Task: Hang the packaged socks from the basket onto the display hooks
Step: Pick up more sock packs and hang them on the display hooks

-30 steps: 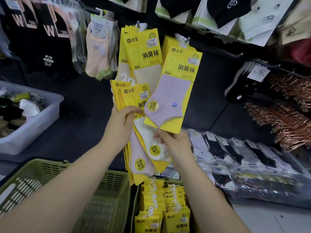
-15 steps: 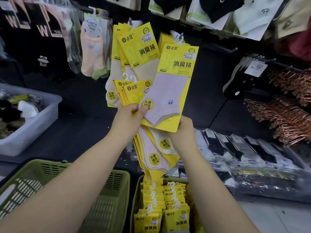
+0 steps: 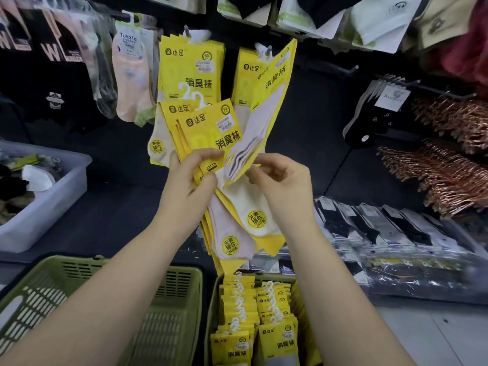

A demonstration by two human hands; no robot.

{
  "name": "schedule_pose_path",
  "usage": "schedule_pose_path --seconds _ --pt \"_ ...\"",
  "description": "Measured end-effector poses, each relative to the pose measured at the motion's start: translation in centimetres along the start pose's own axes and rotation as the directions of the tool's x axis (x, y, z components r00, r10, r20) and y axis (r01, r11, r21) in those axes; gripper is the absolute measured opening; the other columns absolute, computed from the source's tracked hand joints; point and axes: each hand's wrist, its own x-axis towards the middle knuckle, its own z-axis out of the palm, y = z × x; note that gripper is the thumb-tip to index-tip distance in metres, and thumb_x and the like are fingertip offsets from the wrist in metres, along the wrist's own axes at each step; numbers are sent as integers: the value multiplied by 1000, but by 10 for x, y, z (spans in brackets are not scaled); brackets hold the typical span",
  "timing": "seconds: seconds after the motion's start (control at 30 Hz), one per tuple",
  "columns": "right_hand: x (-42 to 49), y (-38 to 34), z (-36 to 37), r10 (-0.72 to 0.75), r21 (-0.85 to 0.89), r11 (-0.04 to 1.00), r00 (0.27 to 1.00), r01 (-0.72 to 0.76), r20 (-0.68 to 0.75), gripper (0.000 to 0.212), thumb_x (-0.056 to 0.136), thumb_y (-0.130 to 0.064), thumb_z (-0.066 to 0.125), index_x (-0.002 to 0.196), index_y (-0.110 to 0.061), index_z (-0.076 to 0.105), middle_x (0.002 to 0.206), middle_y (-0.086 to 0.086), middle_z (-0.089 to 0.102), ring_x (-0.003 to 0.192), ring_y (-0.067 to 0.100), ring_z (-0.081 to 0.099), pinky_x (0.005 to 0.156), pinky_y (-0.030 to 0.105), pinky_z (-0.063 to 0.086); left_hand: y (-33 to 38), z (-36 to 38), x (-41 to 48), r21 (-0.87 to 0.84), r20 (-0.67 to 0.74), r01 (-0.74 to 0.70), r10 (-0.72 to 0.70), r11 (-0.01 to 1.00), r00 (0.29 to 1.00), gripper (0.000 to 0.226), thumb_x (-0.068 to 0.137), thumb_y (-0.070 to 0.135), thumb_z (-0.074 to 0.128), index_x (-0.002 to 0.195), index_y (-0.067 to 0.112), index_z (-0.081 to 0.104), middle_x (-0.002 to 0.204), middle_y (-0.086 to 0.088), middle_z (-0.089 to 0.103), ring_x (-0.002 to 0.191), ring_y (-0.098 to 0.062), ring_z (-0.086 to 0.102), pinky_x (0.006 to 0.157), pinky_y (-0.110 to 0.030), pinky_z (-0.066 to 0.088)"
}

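Far left of you sits a grey tub (image 3: pixel 52 207) of loose items; far right, copper hangers (image 3: pixel 449 175) are piled in heaps.

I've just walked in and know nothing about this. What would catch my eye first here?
Bright yellow sock packs: the left hand grips a fanned bunch at centre, while the right hand fingers the bottom of a pack hanging from a hook on the dark wall. Below, a green basket holds rows more of them, and coppery hangers glint in piles at right.
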Motion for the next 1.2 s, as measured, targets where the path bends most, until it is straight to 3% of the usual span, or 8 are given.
schedule_pose_path --seconds 0.1,0.2,0.3,0.57,0.67,0.9,1.03,1.2 --pt "0 -4 6 -6 -34 999 1000 5 -28 20 79 -14 74 72 -33 72 69 -7 70 70 16 64 67 24 50 5 -3 -4 -15 136 -10 12 1000 991 42 67 51 52 109 48 52 124 1 44 113 16 38 92 -1 32" --pt "-2 -4 10 -4 -67 998 1000 3 -2 12 81 -16 72 78 -27 74 72 -5 72 67 7 58 64 17 47 6 -1 -4 80 94 -25 17 997 995 39 68 58 69 101 52 51 117 5 45 104 27 36 84 6 30" --pt "-5 -3 8 -9 -80 997 997 16 79 11 83 -15 71 89 -22 76 73 -11 69 63 -2 50 63 10 43 6 0 1 137 -20 -81 84 987 996 6 87 40 60 87 43 54 103 11 45 95 26 41 75 6 30" --pt "-5 -6 14 -93 -157 984 996 90 -11 14 81 -15 71 76 -28 69 63 -17 61 55 -3 48 56 7 37 16 4 3 210 -77 -102 120 972 990 23 95 23 55 72 23 55 93 10 42 91 -12 46 68 1 32" --pt "-5 -7 18 -123 -175 978 991 112 -54 12 82 -14 69 76 -24 69 62 -18 59 57 -5 50 57 6 37 13 6 4 265 -95 -96 126 959 987 27 95 25 54 82 3 61 103 -1 43 95 -15 47 64 -16 34" --pt "-4 -6 24 -119 -199 973 993 115 -9 9 83 -13 68 82 -20 73 70 -18 61 62 -5 52 60 9 41 17 8 5 264 -159 -39 83 964 984 19 92 26 60 75 16 57 104 -4 47 86 2 40 61 -4 33" --pt "-3 -4 24 -130 -212 970 991 119 -36 8 85 -14 67 83 -19 72 70 -16 61 64 -4 55 61 9 41 18 10 8 264 -165 -26 72 964 984 21 93 25 58 92 7 68 107 2 45 90 -8 46 64 -19 32" --pt "-4 -2 27 -115 -183 979 985 91 -130 9 85 -16 65 81 -23 69 73 -6 64 63 1 54 60 13 41 21 13 7 194 -158 11 20 981 987 18 95 23 54 79 17 60 104 0 46 90 -13 50 63 -3 34"
